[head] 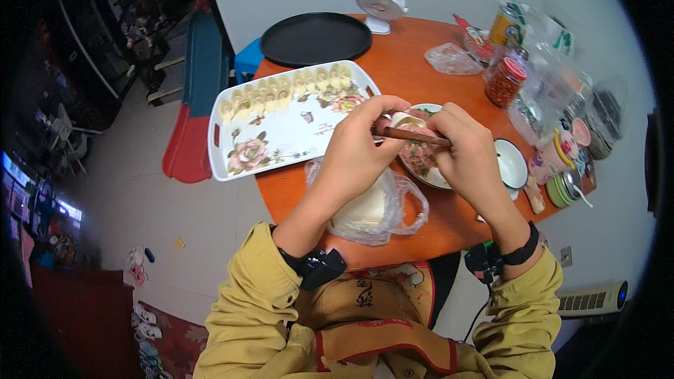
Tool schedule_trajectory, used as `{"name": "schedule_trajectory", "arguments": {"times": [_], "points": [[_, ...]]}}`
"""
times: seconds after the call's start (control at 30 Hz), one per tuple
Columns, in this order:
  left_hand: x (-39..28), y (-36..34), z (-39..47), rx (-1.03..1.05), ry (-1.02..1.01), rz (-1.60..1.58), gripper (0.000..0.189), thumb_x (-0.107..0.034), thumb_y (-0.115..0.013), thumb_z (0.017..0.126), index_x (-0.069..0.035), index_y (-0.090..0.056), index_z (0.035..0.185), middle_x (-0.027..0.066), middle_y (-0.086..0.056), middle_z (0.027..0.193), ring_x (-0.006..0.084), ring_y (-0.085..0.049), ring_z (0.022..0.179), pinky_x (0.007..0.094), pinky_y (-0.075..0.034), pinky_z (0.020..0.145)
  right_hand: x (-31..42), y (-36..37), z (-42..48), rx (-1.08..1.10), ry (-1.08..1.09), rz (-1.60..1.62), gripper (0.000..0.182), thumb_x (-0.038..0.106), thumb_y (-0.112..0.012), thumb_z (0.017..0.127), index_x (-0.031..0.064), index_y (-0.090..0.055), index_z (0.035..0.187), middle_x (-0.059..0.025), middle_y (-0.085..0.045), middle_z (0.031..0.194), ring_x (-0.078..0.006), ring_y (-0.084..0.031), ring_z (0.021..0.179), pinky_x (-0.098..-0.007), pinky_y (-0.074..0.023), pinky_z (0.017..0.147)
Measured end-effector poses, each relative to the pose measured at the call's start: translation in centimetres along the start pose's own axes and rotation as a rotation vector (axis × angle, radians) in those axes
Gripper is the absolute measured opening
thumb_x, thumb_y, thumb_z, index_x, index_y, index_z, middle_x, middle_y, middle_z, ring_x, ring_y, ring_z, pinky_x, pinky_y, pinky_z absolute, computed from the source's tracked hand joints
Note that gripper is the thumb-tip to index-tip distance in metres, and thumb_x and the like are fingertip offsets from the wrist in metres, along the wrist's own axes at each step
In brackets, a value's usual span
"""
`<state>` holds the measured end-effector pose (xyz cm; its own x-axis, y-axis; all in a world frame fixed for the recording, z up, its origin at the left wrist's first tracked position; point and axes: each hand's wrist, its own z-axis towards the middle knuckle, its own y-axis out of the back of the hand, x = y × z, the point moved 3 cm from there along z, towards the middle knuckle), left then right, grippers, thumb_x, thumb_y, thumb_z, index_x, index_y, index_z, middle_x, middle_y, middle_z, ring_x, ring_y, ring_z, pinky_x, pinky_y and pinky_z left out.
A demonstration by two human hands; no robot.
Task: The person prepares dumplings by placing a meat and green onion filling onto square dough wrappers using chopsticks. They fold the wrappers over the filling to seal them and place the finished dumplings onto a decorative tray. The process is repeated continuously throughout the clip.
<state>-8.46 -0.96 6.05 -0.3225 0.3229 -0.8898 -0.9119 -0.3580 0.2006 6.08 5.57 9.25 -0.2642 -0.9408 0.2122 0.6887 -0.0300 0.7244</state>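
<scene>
Both hands meet above a bowl of minced meat with green bits [418, 158]. My left hand [363, 142] pinches a pale dough wrapper [406, 120], partly folded. The wrapper's right side touches the fingers of my right hand [463, 142], which also holds brown wooden chopsticks [416, 137] that cross in front of the wrapper. To the left, a white flowered tray [284, 142] carries a row of folded dumplings [284, 88] along its far side. Nearer my body, a stack of flat wrappers [363, 208] lies in a clear plastic bag [379, 231].
A round black tray [316, 38] and a small white fan [380, 5] stand at the table's far side. On the right are a red-lidded jar [505, 82], plastic bags [547, 84], a white enamel bowl [511, 163], a pink cup [547, 160] and a green container [561, 189].
</scene>
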Motion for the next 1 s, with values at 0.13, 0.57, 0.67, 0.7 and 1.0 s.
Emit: {"name": "schedule_trajectory", "arguments": {"times": [0.13, 0.57, 0.67, 0.7, 1.0], "points": [[1.7, 2.2, 0.3, 0.025, 0.048, -0.082, 0.029, 0.005, -0.06, 0.081, -0.003, -0.057, 0.109, 0.0022, -0.06, 0.097, 0.0082, -0.058, 0.091, 0.0216, -0.047, 0.078, 0.1, -0.8, 0.4, 0.065, -0.105, 0.095, 0.022, 0.007, -0.067, 0.073, 0.004, -0.058, 0.092, -0.0106, -0.058, 0.08, -0.0296, -0.059, 0.069, -0.0363, -0.046, 0.059], [12.4, 15.9, 11.8, 0.056, 0.142, 0.949, 0.016, -0.014, -0.066, 0.074, -0.004, -0.071, 0.085, 0.0117, -0.068, 0.077, 0.0235, -0.066, 0.069, 0.033, -0.051, 0.066, -2.3, 2.2, -2.0, 0.134, -0.27, -0.01, 0.021, 0.002, -0.065, 0.075, 0.0041, -0.06, 0.096, -0.0134, -0.057, 0.081, -0.0303, -0.059, 0.07, -0.0358, -0.0461, 0.062], [14.0, 16.0, 12.2, 0.094, 0.145, 0.986, 0.013, -0.013, -0.067, 0.071, -0.008, -0.072, 0.082, 0.0095, -0.068, 0.077, 0.0242, -0.065, 0.069, 0.0338, -0.05, 0.065, -2.9, 2.2, -2.7, 0.151, -0.271, -0.053, 0.018, 0.005, -0.066, 0.076, 0.005, -0.061, 0.093, -0.0134, -0.057, 0.08, -0.0315, -0.058, 0.07, -0.0373, -0.0454, 0.061], [14.3, 15.8, 12.2, 0.111, 0.154, 0.984, 0.013, -0.013, -0.066, 0.071, -0.009, -0.072, 0.082, 0.0089, -0.069, 0.077, 0.0244, -0.065, 0.069, 0.034, -0.05, 0.064, -3.1, 2.2, -2.9, 0.167, -0.277, -0.071, 0.017, 0.005, -0.066, 0.076, 0.0052, -0.061, 0.093, -0.0133, -0.057, 0.08, -0.0316, -0.058, 0.07, -0.0376, -0.0452, 0.061], [16.5, 15.7, 11.8, 0.103, 0.063, 1.245, 0.009, -0.017, -0.069, 0.071, -0.016, -0.073, 0.078, 0.0059, -0.068, 0.077, 0.0225, -0.064, 0.078, 0.0374, -0.039, 0.07, -3.4, 1.6, -3.1, 0.162, -0.26, -0.032, 0.014, 0.007, -0.065, 0.077, 0.0063, -0.062, 0.091, -0.0122, -0.057, 0.078, -0.0308, -0.058, 0.07, -0.0369, -0.0449, 0.059]]}}
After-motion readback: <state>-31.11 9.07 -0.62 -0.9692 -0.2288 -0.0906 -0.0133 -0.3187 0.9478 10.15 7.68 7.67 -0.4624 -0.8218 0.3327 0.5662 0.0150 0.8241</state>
